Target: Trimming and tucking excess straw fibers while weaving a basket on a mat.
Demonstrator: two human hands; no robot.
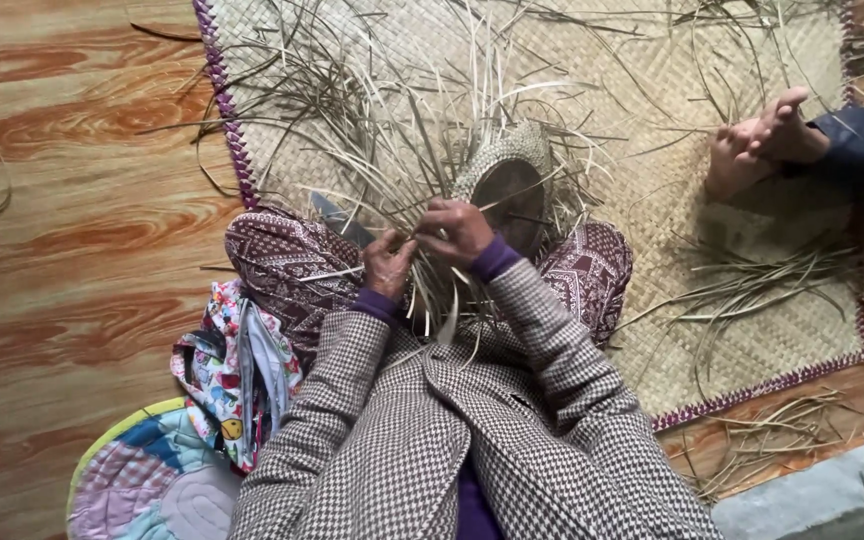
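Weaving dried straw strips (422, 190) into a partly finished woven basket (509, 175) with both hands.

Left hand (388, 262) is clenched on a few strips just below the basket rim; right hand (457, 231) pinches strips beside it, the two hands nearly touching. The basket lies on its side in the person's lap, opening toward the camera, loose ends fanning out over the woven mat (652, 90). Exact finger placement is probably hidden by the strips. Another person's feet (757, 145) rest on the mat, well apart. A floral cloth (232, 370) lies beside the left knee.
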